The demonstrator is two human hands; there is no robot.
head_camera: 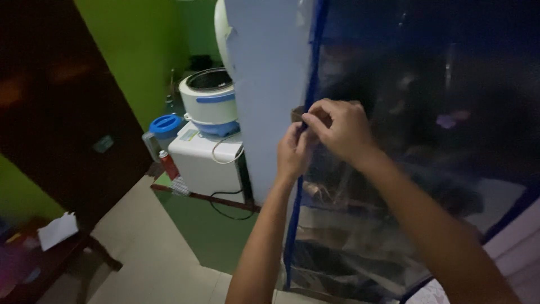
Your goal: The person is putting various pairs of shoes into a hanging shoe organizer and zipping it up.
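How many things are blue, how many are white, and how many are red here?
Blue: 2, the round lid and the zip edge that both hands pinch.
White: 3, the rice cooker, the box under it, the paper.
Red: 1, the bottle.
Total: 6

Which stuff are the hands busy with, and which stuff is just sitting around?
In use: left hand, right hand, blue zip edge, clear plastic cover.

Just sitting: white pot, white box, red bottle, blue lid, black cable, paper.

wardrobe contents (pixel 394 236) blurred behind plastic, dim
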